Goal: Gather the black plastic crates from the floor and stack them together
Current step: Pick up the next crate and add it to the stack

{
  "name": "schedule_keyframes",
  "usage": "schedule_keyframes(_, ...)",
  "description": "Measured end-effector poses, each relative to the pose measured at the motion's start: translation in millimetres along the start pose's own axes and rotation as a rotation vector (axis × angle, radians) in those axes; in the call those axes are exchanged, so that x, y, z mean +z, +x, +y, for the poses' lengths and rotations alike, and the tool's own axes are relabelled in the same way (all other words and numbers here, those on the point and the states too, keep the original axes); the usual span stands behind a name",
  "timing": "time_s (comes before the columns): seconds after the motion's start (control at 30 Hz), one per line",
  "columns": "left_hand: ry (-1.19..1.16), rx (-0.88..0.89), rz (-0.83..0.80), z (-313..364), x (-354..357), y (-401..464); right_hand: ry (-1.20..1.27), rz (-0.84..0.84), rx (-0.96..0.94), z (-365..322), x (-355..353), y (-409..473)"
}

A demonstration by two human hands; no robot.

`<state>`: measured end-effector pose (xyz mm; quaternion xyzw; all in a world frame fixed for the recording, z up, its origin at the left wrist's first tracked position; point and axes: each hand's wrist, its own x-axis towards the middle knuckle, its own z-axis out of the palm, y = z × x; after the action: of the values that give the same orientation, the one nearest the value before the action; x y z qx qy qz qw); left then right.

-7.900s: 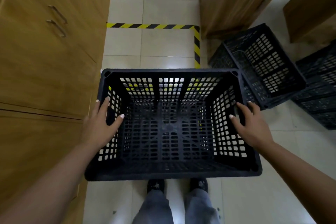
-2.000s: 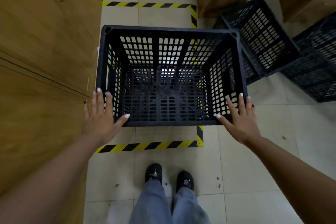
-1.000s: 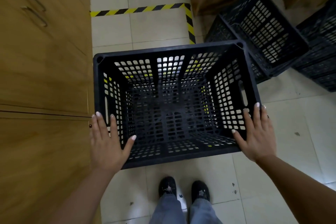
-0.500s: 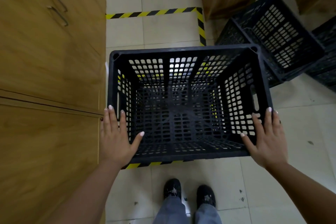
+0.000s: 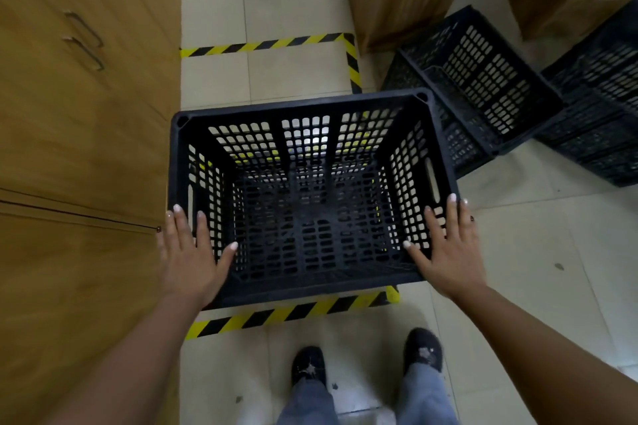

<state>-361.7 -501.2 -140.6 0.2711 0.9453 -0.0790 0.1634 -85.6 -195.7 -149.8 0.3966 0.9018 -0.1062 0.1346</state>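
A person's left hand [image 5: 188, 254] and right hand [image 5: 448, 248] rest flat, fingers straight, against the two short sides of an open-topped black perforated plastic crate [image 5: 307, 197], thumbs inside its walls. It sits over yellow-and-black floor tape [image 5: 293, 316], beside a wooden cabinet [image 5: 86, 148]. Two more black crates [image 5: 483, 79] lie tipped at the far right, apparently not yet stacked.

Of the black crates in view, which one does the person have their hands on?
The upright crate directly in front, with the left hand and right hand on its side walls. The tilted crate and far-right crate lie untouched.
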Motion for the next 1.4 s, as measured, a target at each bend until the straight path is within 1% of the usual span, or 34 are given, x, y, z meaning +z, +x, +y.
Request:
schedule_keyframes(0.1,0.008,0.022,-0.010,37.0,-18.2,-2.8,0.049,-0.049,-0.039,3.1,-6.0,0.6)
schedule_keyframes(0.17,-0.020,0.056,-0.024,71.7,-33.0,-5.0,0.127,-0.070,-0.085,9.6,-15.1,-0.8)
schedule_keyframes(0.27,-0.061,0.121,0.020,135.9,-59.3,-8.6,0.216,-0.074,-0.185,37.8,-38.9,-2.1)
schedule_keyframes(0.33,-0.080,0.164,0.050,184.6,-76.7,-9.1,0.209,-0.044,-0.242,69.9,-59.5,1.2)
schedule_keyframes(0.43,-0.105,0.228,0.076,260.7,-100.4,-8.2,0.174,0.002,-0.274,132.7,-93.2,13.8)
schedule_keyframes(0.53,-0.070,0.310,0.088,325.8,-119.0,-8.2,0.094,0.015,-0.316,194.0,-128.5,24.9)
schedule_keyframes(0.67,-0.092,0.333,0.112,399.5,-145.2,-7.8,0.049,0.039,-0.336,263.2,-170.2,34.3)
schedule_keyframes(0.73,-0.059,0.375,0.125,431.2,-161.0,-6.5,0.064,0.061,-0.299,292.3,-187.5,38.9)
schedule_keyframes(0.83,0.032,0.489,0.151,465.4,-184.0,4.8,0.114,0.090,-0.195,330.2,-206.8,49.3)
schedule_keyframes(0.93,0.125,0.569,0.165,488.3,-210.2,22.5,0.114,0.101,-0.105,360.0,-223.5,67.0)
schedule_keyframes(1.03,0.157,0.610,0.198,506.4,-231.8,47.4,0.152,0.104,0.001,382.3,-234.2,86.8)
schedule_keyframes(1.1,0.155,0.625,0.198,517.3,-241.2,69.6,0.160,0.085,0.043,393.2,-233.1,102.0)
schedule_keyframes(1.23,0.155,0.656,0.139,541.9,-250.2,130.5,0.150,-0.011,0.115,403.2,-220.3,144.3)
schedule_keyframes(1.4,0.151,0.710,0.095,581.7,-235.3,223.3,0.177,-0.101,0.187,399.1,-189.6,219.5)
